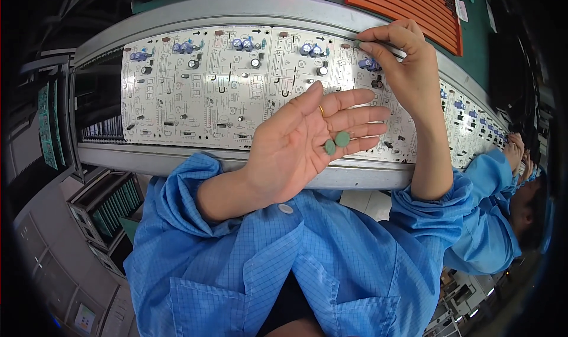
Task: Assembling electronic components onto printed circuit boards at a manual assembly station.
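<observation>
My left hand (pixel 313 133) is palm up over the boards with its fingers stretched out and spread. Green disc components (pixel 342 139) with thin leads rest loose on its palm and fingers. Above the far edge of a white circuit board (pixel 192 100), my right hand (pixel 408 59) pinches a small green disc component (pixel 358 43) between thumb and forefinger. Only part of that disc shows. Blue and black capacitors stand on the boards, including a blue pair (pixel 310 49) left of the right hand. The left hand and its forearm hide part of the boards.
Metal rails (pixel 236 159) run along the near and far sides of the board row. An orange ribbed tray (pixel 402 8) lies on the green surface beyond. To the right, a person in a blue sleeve (pixel 485 171) works at more boards. Racked green boards (pixel 112 210) stand lower left.
</observation>
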`<action>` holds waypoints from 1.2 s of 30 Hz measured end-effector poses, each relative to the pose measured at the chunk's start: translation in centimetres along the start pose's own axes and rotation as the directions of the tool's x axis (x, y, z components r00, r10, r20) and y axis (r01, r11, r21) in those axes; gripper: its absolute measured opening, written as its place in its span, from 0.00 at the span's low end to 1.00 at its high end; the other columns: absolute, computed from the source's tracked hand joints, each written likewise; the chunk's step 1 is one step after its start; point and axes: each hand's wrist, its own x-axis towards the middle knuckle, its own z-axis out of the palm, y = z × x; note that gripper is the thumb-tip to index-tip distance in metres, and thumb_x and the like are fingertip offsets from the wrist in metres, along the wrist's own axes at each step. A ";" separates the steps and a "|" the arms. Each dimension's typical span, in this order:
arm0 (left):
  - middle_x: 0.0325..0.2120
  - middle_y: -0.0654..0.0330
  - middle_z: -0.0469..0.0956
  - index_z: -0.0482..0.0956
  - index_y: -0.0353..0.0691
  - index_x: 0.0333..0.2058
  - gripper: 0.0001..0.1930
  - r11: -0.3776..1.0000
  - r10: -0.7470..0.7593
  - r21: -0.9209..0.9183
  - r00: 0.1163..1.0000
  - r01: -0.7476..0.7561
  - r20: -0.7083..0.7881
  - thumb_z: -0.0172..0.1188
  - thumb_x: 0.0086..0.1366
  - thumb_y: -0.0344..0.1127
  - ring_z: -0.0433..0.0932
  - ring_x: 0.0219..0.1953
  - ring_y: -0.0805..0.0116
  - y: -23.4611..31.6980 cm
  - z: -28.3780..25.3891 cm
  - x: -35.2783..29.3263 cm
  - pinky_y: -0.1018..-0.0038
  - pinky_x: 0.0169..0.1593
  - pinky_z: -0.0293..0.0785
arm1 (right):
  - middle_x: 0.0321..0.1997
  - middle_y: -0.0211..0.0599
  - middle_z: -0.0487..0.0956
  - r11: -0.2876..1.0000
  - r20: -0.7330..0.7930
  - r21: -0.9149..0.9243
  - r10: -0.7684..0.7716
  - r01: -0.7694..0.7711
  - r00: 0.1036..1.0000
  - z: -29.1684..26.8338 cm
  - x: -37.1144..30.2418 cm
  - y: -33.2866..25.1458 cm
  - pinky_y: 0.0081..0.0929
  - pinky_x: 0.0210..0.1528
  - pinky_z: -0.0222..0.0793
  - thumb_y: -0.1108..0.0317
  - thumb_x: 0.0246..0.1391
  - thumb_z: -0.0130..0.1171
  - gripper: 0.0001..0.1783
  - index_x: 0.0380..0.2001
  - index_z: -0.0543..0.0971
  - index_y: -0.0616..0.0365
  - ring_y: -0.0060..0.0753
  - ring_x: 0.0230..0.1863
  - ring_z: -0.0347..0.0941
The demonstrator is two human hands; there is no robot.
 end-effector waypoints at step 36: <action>0.47 0.42 0.78 0.69 0.23 0.55 0.34 0.997 -0.053 0.058 0.998 0.051 0.035 0.28 0.75 0.53 0.77 0.51 0.52 0.2 -1.2 -0.8 0.58 0.60 0.69 | 0.34 0.35 0.82 0.934 0.090 0.317 0.142 -0.164 0.986 0.4 1.5 -5.4 0.24 0.40 0.73 0.77 0.52 0.64 0.10 0.40 0.83 0.64 0.25 0.37 0.78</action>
